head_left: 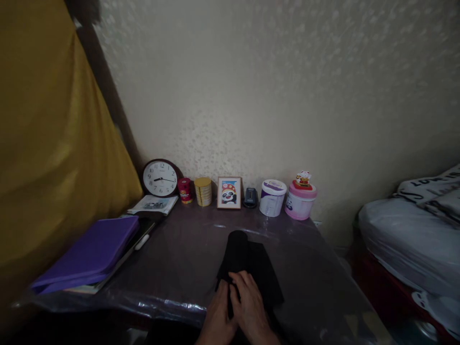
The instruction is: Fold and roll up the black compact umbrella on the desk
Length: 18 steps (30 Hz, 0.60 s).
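Note:
A piece of black cloth (237, 249) lies on the table near its front edge. Its left part forms a thick roll or fold with a rounded far end, and a flatter flap (266, 278) spreads to the right. My left hand (217, 314) is at the near end of the roll, fingers bent and closed on the fabric. Right beside it, almost touching, my right hand (247, 302) lies over the cloth with its fingers curled onto it. The fingertips are partly lost against the dark fabric.
Along the wall stand a clock (160, 178), a red can (185, 190), a yellow-lidded container (203, 191), a panda picture frame (229, 192), a small dark object (250, 197) and two tubs (273, 199). A purple folder (89, 249) lies left; a yellow curtain (53, 143) hangs beside it.

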### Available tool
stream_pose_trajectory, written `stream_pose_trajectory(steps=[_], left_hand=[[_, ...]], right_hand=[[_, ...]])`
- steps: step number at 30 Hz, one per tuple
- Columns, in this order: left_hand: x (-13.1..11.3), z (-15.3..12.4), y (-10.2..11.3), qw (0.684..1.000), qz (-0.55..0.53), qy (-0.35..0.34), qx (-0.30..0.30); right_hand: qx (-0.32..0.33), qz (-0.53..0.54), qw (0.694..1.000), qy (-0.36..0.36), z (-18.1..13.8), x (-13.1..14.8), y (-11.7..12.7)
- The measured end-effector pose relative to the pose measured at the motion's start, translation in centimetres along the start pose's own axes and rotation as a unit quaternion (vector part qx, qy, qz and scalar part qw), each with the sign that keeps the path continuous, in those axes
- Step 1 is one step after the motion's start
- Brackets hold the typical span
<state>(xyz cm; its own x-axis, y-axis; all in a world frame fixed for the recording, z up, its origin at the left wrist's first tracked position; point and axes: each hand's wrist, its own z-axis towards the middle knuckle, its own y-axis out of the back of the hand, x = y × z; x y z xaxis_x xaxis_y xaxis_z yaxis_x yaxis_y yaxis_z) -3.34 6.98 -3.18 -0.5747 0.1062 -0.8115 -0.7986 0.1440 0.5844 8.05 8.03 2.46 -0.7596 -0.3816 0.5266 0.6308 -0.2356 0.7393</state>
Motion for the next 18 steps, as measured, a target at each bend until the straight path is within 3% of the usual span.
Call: stream_pose_trajectory(steps=[2,6,8,11,12,15,18], left_hand=[[-0.2,-0.4,0.7,0.999,-0.023,0.028,0.022],[0.0,-0.8,2.6,0.990,-0.140,0.003,0.001],[-0.1,-0.6,3.6,0.986,-0.160,-0.006,-0.040],[-1.3,0.3,4.7,0.987,-0.072,-0.038,-0.137],[-2.1,0.8,4.8,0.986,-0.051,-0.056,-0.145],[-4.7,2.3,4.9,0.988,-0.026,-0.126,-0.088],[-6.6,3.9,4.7,0.986,-0.002,-0.164,0.039]], right_hand=[[0.009,-0.014,1.000,0.006,-0.1,0.5,0.4],[0.015,-0.021,1.000,0.014,-0.2,0.9,0.7],[0.022,-0.024,0.999,0.021,-0.3,0.9,0.6],[0.022,-0.038,0.998,0.038,-0.7,0.5,0.2],[0.017,-0.045,0.998,0.047,-0.7,0.3,0.0],[0.007,-0.052,0.995,0.090,-0.8,-0.3,-0.5],[0.011,-0.034,0.993,0.116,-0.6,-0.4,-0.7]])
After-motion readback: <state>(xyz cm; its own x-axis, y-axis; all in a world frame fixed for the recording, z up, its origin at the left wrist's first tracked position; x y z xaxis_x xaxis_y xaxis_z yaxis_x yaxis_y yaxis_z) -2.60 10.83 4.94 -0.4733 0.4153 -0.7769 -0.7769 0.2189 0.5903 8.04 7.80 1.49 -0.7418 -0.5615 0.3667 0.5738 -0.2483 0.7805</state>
